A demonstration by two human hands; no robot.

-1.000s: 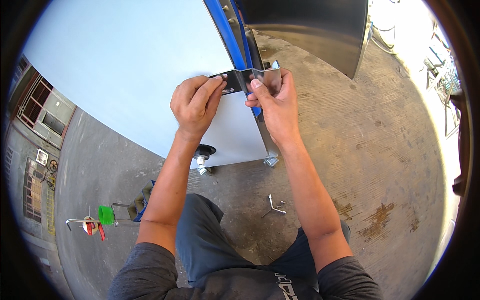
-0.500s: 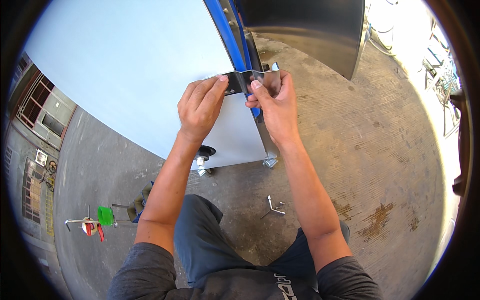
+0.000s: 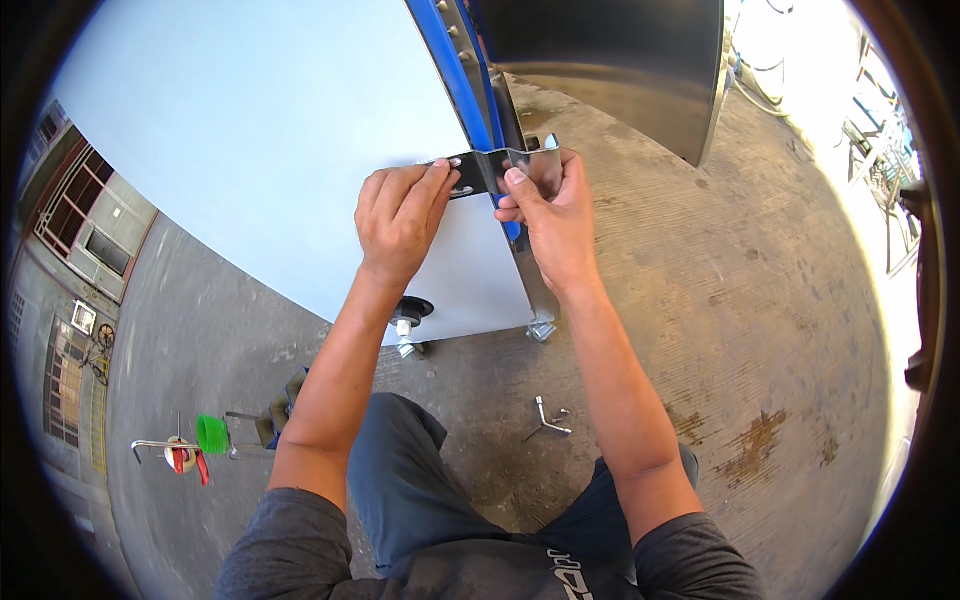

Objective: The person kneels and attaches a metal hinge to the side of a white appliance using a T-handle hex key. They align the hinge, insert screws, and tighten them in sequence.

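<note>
A bent, shiny metal bracket [image 3: 485, 172] with slots lies across the edge of a large white panel [image 3: 270, 130], over its blue edge strip [image 3: 455, 75]. My left hand [image 3: 398, 218] has its fingers closed together on the bracket's slotted left end, against the panel. My right hand [image 3: 558, 225] grips the right end, thumb in front and fingers behind and below. Part of the bracket's left end is hidden under my left fingers. Below my left hand, a black round fitting with a white connector [image 3: 405, 325] sticks out near the panel's lower edge.
A three-armed socket wrench [image 3: 543, 416] lies on the concrete floor between my knees. To the left are a green ring [image 3: 212, 434], a hex key [image 3: 160, 444], a red-handled tool [image 3: 204, 468] and a tool bag [image 3: 280, 412]. A metal door [image 3: 610, 90] stands at the far right.
The bracket has shifted slightly down toward me along the panel edge, with both hands on it. More of its slotted end shows beside my left fingertips.
</note>
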